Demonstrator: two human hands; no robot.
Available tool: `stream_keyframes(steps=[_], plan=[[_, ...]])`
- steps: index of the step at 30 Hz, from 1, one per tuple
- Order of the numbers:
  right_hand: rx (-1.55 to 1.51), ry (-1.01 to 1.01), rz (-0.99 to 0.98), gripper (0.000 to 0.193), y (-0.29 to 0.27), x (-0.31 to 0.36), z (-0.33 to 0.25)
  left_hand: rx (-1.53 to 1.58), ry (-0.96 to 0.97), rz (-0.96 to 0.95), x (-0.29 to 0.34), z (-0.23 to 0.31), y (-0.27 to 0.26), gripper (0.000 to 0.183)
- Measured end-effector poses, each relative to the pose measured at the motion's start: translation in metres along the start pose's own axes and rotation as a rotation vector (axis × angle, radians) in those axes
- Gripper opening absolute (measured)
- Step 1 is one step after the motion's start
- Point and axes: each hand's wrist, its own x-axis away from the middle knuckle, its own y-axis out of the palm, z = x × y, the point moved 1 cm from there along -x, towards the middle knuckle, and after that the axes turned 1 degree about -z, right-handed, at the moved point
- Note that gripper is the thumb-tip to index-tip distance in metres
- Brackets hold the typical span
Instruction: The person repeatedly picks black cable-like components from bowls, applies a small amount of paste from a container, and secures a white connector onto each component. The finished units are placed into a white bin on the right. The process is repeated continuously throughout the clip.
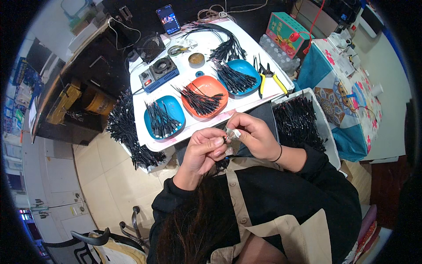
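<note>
Just beyond my chest, near the table's front edge, both hands meet fingertip to fingertip. My left hand (203, 150) is closed in a pinch on a thin cable whose small reddish end pokes out at the fingertips; the rest of it is mostly hidden by the fingers. Thumb and forefinger of my right hand (258, 140) grip a small crumpled white scrap (234, 133), which touches that reddish end. Closest to the hands on the white table (211, 122) stands an orange tray (204, 82) with short black cables lying across it. Blue trays (180, 111) (253, 67) flank it, also holding black cables.
Behind the trays are a small blue heating device (160, 79), a round tin (196, 59), a fan (150, 47) and a lit phone (168, 19). Yellow-handled wire strippers (281, 84) lie at the right. Black cables fill a white bin (335, 149) and heap up (127, 127) left of the table.
</note>
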Motion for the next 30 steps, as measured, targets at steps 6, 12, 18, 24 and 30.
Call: stream_keyframes(steps=[6,12,18,24,30], plan=[[-0.277,0.284,-0.081,0.015,0.001,0.002,0.004,-0.832,0.248,0.071,0.01,0.017,0.011,0.016],[-0.386,0.483,-0.13,0.013,-0.003,0.003,0.01,-1.686,0.699,-0.05,0.015,0.02,0.028,0.018],[0.055,0.156,0.012,0.016,-0.008,-0.005,-0.006,-1.632,0.737,0.05,0.017,0.016,0.024,0.016],[0.81,-0.54,0.007,0.021,-0.017,-0.01,-0.019,-1.503,0.628,0.15,0.015,0.019,0.021,0.012],[1.027,-0.74,0.016,0.021,-0.019,-0.021,-0.005,-1.509,0.57,0.191,0.005,0.02,0.02,0.014]])
